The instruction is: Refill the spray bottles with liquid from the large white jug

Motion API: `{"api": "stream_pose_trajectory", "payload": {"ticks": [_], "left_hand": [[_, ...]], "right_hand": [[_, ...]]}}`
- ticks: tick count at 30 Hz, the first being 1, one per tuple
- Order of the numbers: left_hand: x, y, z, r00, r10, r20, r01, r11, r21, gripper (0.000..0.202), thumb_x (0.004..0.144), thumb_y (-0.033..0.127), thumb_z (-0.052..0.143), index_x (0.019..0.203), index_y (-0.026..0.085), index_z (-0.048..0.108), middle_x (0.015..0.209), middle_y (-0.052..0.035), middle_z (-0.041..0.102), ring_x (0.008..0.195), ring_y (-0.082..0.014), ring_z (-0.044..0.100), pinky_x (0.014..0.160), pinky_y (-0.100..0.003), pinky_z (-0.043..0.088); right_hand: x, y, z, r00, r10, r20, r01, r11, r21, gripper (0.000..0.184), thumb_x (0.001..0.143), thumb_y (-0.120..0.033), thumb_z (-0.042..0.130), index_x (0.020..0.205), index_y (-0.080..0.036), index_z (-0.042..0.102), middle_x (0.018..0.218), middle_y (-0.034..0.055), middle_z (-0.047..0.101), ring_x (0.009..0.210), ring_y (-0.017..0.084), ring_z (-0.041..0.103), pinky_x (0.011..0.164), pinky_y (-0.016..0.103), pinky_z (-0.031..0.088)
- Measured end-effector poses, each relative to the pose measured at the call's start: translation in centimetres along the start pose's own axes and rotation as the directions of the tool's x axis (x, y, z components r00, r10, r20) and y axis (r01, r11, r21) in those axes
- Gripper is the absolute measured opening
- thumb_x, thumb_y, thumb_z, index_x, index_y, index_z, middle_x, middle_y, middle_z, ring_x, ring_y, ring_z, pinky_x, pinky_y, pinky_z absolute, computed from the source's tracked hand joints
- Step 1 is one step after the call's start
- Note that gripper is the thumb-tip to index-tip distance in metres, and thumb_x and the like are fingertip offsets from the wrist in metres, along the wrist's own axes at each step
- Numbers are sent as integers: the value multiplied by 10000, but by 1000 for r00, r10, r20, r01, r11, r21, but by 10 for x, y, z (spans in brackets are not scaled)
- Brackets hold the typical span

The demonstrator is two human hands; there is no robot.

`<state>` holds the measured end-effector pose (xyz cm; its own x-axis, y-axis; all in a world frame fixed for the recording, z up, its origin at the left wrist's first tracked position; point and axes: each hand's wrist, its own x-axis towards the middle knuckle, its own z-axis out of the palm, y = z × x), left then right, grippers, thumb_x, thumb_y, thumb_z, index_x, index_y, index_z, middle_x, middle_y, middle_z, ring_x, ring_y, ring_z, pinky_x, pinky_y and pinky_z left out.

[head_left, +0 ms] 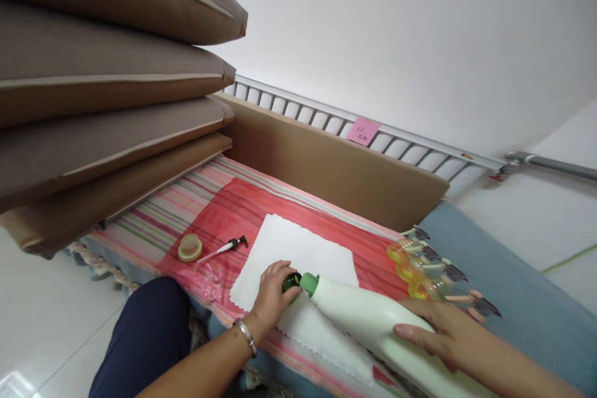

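Note:
A large white bottle point(373, 323) with a green neck lies on its side across a white cloth point(298, 249). My left hand point(273, 295) is closed around a small dark green cap point(291, 281) at the bottle's mouth. My right hand point(438, 329) rests on the bottle's body with its fingers wrapped over it, holding it down. A silver bracelet sits on my left wrist.
The cloth lies on a red striped mat point(233, 211). A pump dispenser tube point(224, 249) and a tape roll point(189, 247) lie to the left. Several spray bottles point(429, 267) lie at the right. Stacked brown cushions point(93, 106) loom on the left, cardboard point(336, 168) behind.

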<state>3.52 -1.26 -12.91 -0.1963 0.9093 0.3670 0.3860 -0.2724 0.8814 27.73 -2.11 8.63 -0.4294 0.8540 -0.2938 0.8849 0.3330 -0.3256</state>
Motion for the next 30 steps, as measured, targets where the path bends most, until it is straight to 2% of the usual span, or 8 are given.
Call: {"api": "stream_pose_trajectory", "payload": {"ticks": [3, 11, 19, 30], "left_hand": [[0, -1, 0, 1000, 8, -1, -8, 1000, 2, 309, 671, 191, 715, 972, 242, 670, 1163, -86, 618, 1109, -264, 522, 961, -460, 394], [0, -3, 0, 1000, 20, -4, -20, 1000, 11, 313, 674, 193, 717, 979, 237, 665, 1166, -87, 617, 1111, -258, 524, 964, -457, 393], [-1, -3, 0, 1000, 27, -6, -27, 1000, 15, 312, 678, 197, 716, 983, 235, 662, 1166, -91, 618, 1113, -260, 525, 960, -455, 397], [-2, -3, -1, 1000, 21, -9, -21, 1000, 12, 305, 700, 209, 702, 1001, 233, 661, 1178, -91, 615, 1123, -255, 521, 970, -450, 392]], "right_hand": [[1, -5, -5, 998, -11, 63, 12, 1000, -14, 374, 837, -499, 458, 811, -178, 648, 743, 48, 680, 618, 204, 591, 539, 263, 434], [6, 2, -7, 999, 18, 48, -15, 998, -64, 382, 821, -510, 468, 811, -175, 651, 786, 69, 694, 673, 238, 617, 573, 283, 442], [11, 4, -10, 996, 19, 85, -14, 998, -56, 400, 813, -541, 470, 795, -180, 640, 730, 51, 656, 522, 171, 544, 442, 244, 368], [15, -1, -13, 991, 58, 121, -52, 997, -51, 372, 808, -515, 474, 799, -172, 617, 717, 36, 605, 478, 135, 495, 420, 218, 339]]}}
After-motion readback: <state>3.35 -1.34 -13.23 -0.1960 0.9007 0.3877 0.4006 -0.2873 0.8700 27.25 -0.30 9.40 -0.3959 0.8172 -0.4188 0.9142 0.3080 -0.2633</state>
